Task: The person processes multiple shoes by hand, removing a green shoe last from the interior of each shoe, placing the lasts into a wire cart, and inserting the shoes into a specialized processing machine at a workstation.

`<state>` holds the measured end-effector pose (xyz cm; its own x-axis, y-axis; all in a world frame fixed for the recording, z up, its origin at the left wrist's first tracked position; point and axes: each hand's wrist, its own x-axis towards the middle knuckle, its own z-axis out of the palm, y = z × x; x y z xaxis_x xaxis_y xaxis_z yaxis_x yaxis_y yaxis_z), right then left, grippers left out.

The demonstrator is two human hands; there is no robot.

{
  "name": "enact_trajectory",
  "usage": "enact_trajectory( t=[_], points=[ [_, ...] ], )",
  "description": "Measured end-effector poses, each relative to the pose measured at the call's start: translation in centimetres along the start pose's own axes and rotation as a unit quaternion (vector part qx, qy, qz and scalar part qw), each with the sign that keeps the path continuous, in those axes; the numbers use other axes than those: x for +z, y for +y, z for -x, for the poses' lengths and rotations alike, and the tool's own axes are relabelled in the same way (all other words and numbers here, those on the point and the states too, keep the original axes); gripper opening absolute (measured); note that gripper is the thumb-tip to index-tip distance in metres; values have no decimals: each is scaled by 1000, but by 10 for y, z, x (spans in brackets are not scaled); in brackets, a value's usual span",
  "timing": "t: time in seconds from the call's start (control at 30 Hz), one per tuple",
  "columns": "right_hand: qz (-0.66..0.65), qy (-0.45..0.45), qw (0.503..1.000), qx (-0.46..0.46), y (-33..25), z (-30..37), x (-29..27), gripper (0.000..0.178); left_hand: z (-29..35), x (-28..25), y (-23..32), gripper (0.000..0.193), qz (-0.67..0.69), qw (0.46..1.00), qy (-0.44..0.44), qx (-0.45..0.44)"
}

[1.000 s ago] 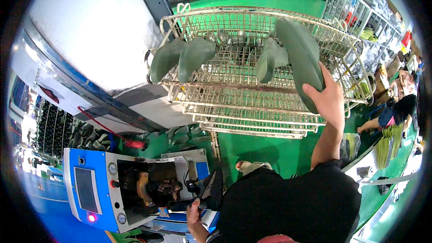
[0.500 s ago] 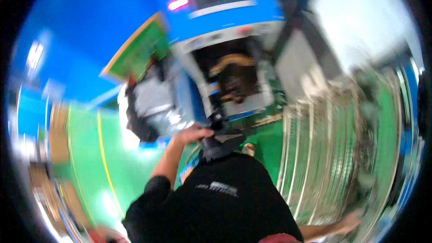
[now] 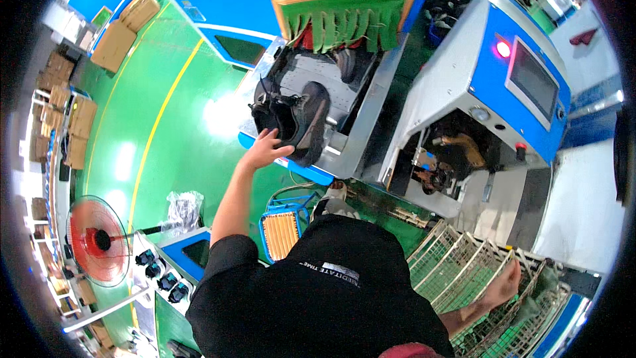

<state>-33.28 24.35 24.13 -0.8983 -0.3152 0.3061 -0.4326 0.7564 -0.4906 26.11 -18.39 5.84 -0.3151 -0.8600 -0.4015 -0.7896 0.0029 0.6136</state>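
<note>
A dark shoe [image 3: 268,109] with loose laces stands on a light metal conveyor, its opening toward me. Against its near end rests my left hand [image 3: 264,151], fingers apart and the thumb stretched to the right. Pressed close beside that shoe, a second dark shoe [image 3: 313,119] lies tilted with its sole side facing right. Down at the lower right, my right hand [image 3: 509,281] is over a wire rack [image 3: 457,272]. Its fingers are turned away, so whether they grip a bar cannot be made out.
Green fringe [image 3: 351,23] hangs across the conveyor's far opening, with another shoe [image 3: 346,65] before it. A blue-and-white machine [image 3: 457,79] with a screen and red light stands right. Near my legs is a blue-framed stool [image 3: 281,235]. A red fan [image 3: 99,238] stands left.
The view has swung right, and the blur is gone. The dark shoe that my left hand held near my body is now on the conveyor, with the hand against it. My right hand stays by the rack.
</note>
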Motion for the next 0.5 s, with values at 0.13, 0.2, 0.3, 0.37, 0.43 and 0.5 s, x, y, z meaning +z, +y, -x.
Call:
enact_trajectory(
  t=[0.13, 0.2, 0.3, 0.37, 0.43, 0.5],
  points=[
    [-39, -228, 965, -123, -106, 4, 50, 38, -49, 47, -13, 67, -244, 962, 102, -73],
    [0, -321, 924, -208, -123, 5, 66, 39, -59, 45, -3, 63, -208, 969, 106, -79],
    [6, -367, 912, -186, -148, 12, 88, 40, -38, 44, -24, 60, -211, 961, 170, -52],
    [-2, -388, 887, -251, -136, 1, 107, 43, -9, 37, -36, 61, -217, 956, 193, -33],
    [-5, -415, 881, -226, -147, 6, 115, 44, 39, 12, -27, 65, -227, 961, 158, -27],
    [-5, -413, 874, -256, -132, 0, 128, 46, 86, 3, -23, 67, -204, 963, 166, -51]
  ],
)
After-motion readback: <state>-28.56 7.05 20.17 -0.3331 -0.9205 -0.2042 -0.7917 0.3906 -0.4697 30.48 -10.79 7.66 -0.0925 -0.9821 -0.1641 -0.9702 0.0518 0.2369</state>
